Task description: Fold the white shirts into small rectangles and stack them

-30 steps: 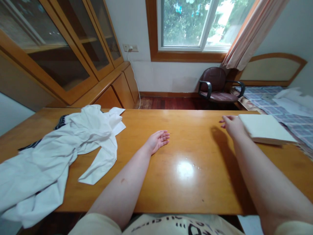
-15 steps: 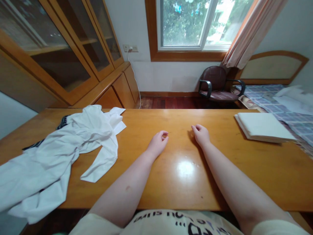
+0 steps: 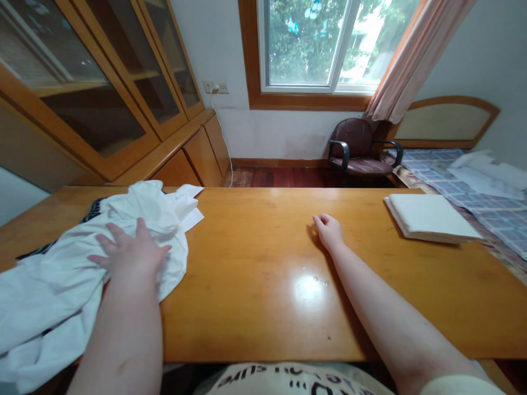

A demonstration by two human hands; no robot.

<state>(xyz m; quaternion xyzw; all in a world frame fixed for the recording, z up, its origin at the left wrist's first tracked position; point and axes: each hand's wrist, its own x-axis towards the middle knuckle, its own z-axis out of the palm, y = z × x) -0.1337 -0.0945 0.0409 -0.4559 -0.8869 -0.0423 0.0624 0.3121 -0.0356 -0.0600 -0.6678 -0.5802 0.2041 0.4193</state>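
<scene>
A crumpled white garment (image 3: 53,285) lies across the left side of the table, and its near end hangs over the front edge. My left hand (image 3: 132,253) is over it with the fingers spread, palm down; whether it presses on the cloth I cannot tell. Under the far side of the white cloth, dark patterned fabric (image 3: 37,251) peeks out. My right hand (image 3: 329,231) is at the middle right of the table, its fingers curled in a loose fist, and nothing shows in it.
The wooden table (image 3: 242,296) spans the view in front of me. A stack of white boards or folded sheets (image 3: 432,216) is at its right end. Beyond stand a glass-door cabinet (image 3: 111,82), an office chair (image 3: 356,145) and a bed (image 3: 486,186).
My left hand has moved left from the middle of the table to above the white garment, and its fingers have spread. My right hand stays in place, curled.
</scene>
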